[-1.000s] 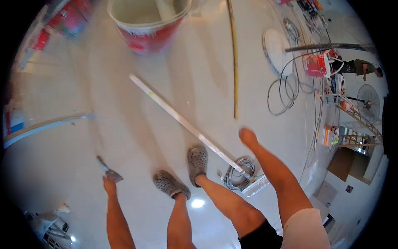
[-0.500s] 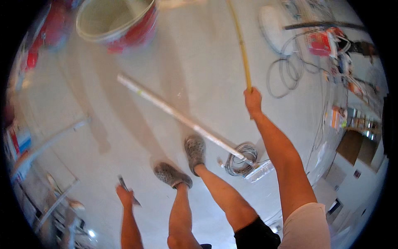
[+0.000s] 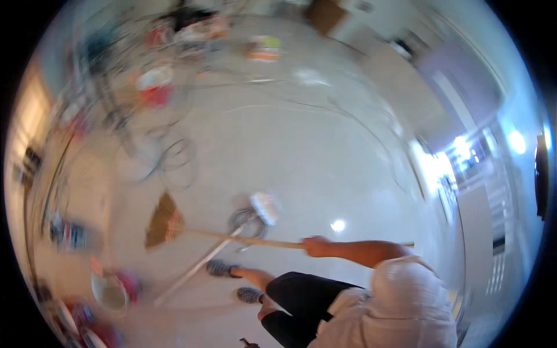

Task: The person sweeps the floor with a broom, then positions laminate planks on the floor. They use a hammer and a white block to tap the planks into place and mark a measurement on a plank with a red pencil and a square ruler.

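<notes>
My right hand [image 3: 316, 246] is closed round the yellowish wooden handle of a broom [image 3: 255, 239]. Its fan-shaped straw head [image 3: 165, 223] points left, bound with a reddish band, and hangs over or rests on the floor; which of the two, I cannot tell. Below it the broom handle crosses a long white pole [image 3: 200, 260], which lies on the floor with a pale, flat rectangular head [image 3: 265, 209] beside a coil of grey cable [image 3: 242, 220]. My left hand is out of sight; only a small dark object [image 3: 249, 344] shows at the lower edge.
A red-and-white bucket [image 3: 110, 292] stands at the lower left, and another red-and-white bucket [image 3: 155, 87] farther off. Loose cables [image 3: 177, 162] lie on the pale floor [image 3: 272, 145]. Tools and boxes clutter the far left. Pale panels [image 3: 400, 87] stand at the right.
My view has swung to the right and blurred. The broom's straw head has come into view, its handle now lying sideways in my right hand. My left hand, which held a dark, slim tool, has left the picture.
</notes>
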Tool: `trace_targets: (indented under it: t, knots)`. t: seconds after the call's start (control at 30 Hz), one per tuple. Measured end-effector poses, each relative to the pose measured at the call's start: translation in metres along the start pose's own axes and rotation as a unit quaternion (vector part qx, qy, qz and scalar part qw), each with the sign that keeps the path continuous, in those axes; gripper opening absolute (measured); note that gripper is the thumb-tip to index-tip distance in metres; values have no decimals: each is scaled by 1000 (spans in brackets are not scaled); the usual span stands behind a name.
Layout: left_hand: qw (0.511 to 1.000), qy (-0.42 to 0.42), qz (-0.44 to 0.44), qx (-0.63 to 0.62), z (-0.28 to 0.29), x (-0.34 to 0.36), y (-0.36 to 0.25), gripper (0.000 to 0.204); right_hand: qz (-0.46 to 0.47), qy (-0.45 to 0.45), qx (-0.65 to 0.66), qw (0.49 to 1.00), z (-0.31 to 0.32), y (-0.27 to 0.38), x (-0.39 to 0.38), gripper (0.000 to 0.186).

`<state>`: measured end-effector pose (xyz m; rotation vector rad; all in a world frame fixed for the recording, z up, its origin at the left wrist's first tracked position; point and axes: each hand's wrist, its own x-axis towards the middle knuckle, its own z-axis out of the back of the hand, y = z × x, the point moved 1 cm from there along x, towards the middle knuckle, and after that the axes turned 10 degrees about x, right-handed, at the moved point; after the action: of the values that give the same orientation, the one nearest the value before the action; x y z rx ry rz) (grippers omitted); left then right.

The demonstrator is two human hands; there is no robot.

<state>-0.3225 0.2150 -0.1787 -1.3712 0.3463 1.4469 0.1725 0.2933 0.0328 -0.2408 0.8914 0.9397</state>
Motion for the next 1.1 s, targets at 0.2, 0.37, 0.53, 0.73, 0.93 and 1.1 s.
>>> trace_targets:
  t: [0.2, 0.37, 0.53, 0.73, 0.93, 1.1]
  knots:
    - [982, 31, -142, 123, 38, 64, -162, 56, -112, -6, 147, 983, -99, -140, -55, 29]
    - [957, 63, -201, 201, 9, 53, -286, 47, -296, -63, 264, 916, -192, -267, -239, 35]
    - [936, 117, -198, 267, -73, -1, -390, 38, -428, -123, 398, 802, -243, -291, -386, 31]
    - [937, 124, -141, 293, -173, -37, -455, 28, -494, -155, 572, 636, -289, -362, -452, 20]
    - [913, 96, -300, 259, -249, -53, -558, 23, -536, -178, 657, 500, -400, -433, -466, 27]
    - [922, 145, -174, 315, -343, -28, -630, 13, -591, -127, 677, 420, -408, -469, -481, 24]
